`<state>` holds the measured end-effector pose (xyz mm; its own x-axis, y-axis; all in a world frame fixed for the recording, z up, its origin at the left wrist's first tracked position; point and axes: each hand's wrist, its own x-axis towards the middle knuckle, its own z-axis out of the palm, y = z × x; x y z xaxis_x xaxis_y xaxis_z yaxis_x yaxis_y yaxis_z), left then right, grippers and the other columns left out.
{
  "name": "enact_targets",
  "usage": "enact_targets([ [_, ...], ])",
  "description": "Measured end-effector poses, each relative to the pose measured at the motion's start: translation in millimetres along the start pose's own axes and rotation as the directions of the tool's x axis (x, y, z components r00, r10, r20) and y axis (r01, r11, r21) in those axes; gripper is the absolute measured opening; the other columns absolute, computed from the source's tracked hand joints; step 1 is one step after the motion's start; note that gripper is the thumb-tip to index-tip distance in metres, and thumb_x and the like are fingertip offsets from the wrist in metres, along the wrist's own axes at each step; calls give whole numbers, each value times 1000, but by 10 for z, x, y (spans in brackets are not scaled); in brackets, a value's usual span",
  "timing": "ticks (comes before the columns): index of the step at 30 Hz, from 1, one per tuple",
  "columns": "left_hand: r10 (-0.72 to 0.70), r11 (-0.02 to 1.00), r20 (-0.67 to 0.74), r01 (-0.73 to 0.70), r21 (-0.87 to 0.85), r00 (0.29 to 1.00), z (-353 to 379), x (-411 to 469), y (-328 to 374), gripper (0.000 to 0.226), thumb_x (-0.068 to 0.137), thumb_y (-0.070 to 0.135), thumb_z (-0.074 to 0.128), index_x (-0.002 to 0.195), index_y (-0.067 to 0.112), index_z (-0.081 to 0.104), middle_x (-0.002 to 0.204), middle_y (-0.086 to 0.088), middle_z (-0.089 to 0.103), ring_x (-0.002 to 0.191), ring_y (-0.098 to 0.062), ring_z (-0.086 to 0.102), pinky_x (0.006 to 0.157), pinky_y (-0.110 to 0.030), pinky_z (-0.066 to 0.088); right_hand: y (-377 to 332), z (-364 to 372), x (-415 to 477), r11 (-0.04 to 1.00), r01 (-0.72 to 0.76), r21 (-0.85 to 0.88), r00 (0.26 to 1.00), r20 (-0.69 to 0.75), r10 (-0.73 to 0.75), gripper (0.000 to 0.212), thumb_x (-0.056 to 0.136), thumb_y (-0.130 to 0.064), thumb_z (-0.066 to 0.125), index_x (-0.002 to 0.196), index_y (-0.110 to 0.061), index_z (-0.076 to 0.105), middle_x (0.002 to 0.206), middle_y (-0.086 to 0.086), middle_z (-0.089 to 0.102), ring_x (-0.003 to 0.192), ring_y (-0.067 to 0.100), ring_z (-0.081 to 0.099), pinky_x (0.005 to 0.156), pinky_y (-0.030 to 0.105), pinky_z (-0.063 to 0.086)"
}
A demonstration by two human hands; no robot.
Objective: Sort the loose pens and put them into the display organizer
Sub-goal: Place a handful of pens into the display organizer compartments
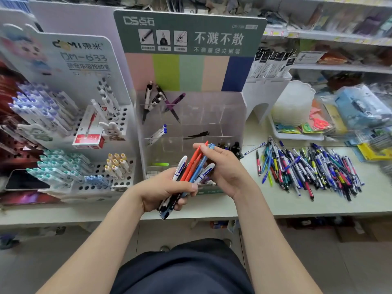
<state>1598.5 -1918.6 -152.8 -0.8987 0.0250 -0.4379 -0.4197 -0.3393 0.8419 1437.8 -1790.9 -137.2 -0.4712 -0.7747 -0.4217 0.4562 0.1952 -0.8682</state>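
My left hand [163, 190] grips a bundle of pens [192, 169]: orange, light blue, white-and-blue and dark ones, fanned upward. My right hand [227, 166] pinches the top of a light blue pen in that bundle between thumb and fingers. Both hands are in front of the clear display organizer [222, 115], which has a green headboard. Its compartments hold a few pens: black and purple ones [161, 100] at the top left, blue-capped ones [158, 133] below, a black one [196, 135] in the middle. A large pile of loose pens [307, 166] lies on the counter to the right.
A white pegboard pen stand [89, 124] full of pens stands to the left, with a red-and-white box [90, 132] on it. A white tray with plastic lids and packets [297, 117] sits behind the pile. Shelves of goods fill the back right. The counter edge [297, 214] runs below my hands.
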Motion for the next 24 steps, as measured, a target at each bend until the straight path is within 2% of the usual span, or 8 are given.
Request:
enact_targets([
  [3,-17,1000,31,17,-8,999,-54,-61,-25,20,99,14,74,113,11,60,96,-15,61,62,-19,51,55,-29,46,34,58,-33,1000,-4,-30,1000,31,4,24,103,-33,67,116,-19,81,96,6,66,97,30,58,85,46,47],
  [7,3,1000,2,-3,13,1000,-91,-110,-33,23,97,15,76,113,10,60,95,-14,61,63,-20,52,56,-30,46,17,178,-13,998,30,-48,995,-99,-34,24,102,-38,69,111,-20,83,94,7,66,90,27,57,63,30,50],
  [11,60,998,-85,-59,21,995,-109,-120,-75,31,100,21,75,120,5,58,99,-16,65,68,-23,55,57,-32,46,15,141,11,975,98,-201,983,-135,-126,26,105,-42,64,110,-25,83,110,-3,80,113,18,69,100,41,49],
  [13,91,995,-134,-84,52,987,-101,-121,-87,33,101,25,74,121,4,59,100,-16,68,74,-26,61,59,-34,48,-9,128,24,958,119,-260,981,-118,-154,24,106,-37,63,108,-24,83,112,-1,80,118,17,69,109,45,48],
  [17,170,984,-220,-153,92,961,-52,-90,-38,29,102,27,72,119,5,63,103,-18,72,89,-30,69,60,-37,51,-62,182,69,952,114,-284,984,-99,-147,22,104,-31,67,103,-15,83,108,13,79,110,24,72,107,50,52],
  [20,218,976,-301,-204,78,928,-42,-29,14,29,104,26,69,126,8,62,111,-23,73,84,-30,70,56,-34,52,-57,254,96,970,141,-198,986,-55,-155,27,108,-37,60,115,-21,81,108,20,78,99,28,73,98,52,56],
  [23,217,976,-415,-199,88,883,-92,-19,20,23,102,17,69,121,6,62,105,-25,75,77,-29,66,61,-35,56,-90,322,145,950,304,-79,901,-299,-313,32,113,-37,48,124,-20,73,97,10,80,99,24,77,98,47,60],
  [24,216,976,-465,-186,110,858,-113,-25,2,20,100,13,70,116,5,62,101,-24,76,74,-28,65,63,-35,56,-115,316,167,929,370,0,861,-377,-343,34,114,-38,43,128,-20,69,85,11,78,88,28,77,90,46,63],
])
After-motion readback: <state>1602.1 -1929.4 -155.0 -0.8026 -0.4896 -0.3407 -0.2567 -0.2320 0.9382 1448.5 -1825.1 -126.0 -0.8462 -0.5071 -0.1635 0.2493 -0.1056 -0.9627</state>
